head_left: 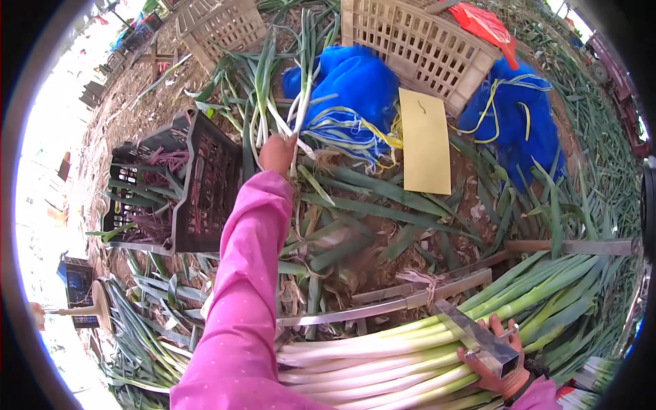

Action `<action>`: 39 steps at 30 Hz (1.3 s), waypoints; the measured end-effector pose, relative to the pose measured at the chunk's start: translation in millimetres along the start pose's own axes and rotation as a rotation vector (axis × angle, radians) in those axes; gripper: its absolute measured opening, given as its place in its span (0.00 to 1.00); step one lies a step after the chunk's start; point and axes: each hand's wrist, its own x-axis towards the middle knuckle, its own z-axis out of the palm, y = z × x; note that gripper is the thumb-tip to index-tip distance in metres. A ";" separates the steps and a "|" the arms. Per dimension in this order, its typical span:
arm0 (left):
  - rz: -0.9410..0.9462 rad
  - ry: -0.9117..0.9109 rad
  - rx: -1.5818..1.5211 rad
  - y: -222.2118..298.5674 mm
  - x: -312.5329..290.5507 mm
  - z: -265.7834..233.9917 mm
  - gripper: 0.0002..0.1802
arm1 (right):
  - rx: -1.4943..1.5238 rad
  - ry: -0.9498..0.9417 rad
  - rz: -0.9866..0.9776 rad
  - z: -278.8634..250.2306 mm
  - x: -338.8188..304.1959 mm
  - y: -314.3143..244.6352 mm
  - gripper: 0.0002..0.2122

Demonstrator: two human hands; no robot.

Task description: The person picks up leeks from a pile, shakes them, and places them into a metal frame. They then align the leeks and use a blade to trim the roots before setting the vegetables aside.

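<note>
My left hand [277, 154] reaches forward, its fingers closed around the white root ends of a few thin leeks [265, 92]. Their green tops point away from me, beside a blue mesh sack [359, 85]. At the lower right, my right hand [499, 359] grips a square metal bar [482, 342], with fingers showing on both sides of it. Under that bar lies a row of thick leeks [383, 365], white ends to the left and green leaves to the right. My left sleeve hides part of the leeks' left end.
A black crate [208, 184] with purplish stalks lies at left. Beige crates [417, 51] stand at the back. A yellow card [425, 143] is near the blue sacks. A metal rail [383, 306] crosses before the leeks. Loose leaves [403, 198] cover the ground; a stool [101, 307] is at left.
</note>
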 end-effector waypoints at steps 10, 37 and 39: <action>-0.192 -0.095 -0.013 -18.9 20.6 35.5 0.18 | 0.036 -0.026 -0.017 -15.6 8.9 -4.2 0.36; -0.116 -0.235 0.309 -98.4 20.5 -82.1 0.14 | -0.088 0.053 -0.109 -25.2 30.3 -4.9 0.36; 0.064 -0.018 0.483 -34.6 7.1 -136.2 0.12 | -0.101 0.045 -0.090 -28.8 21.8 -2.2 0.37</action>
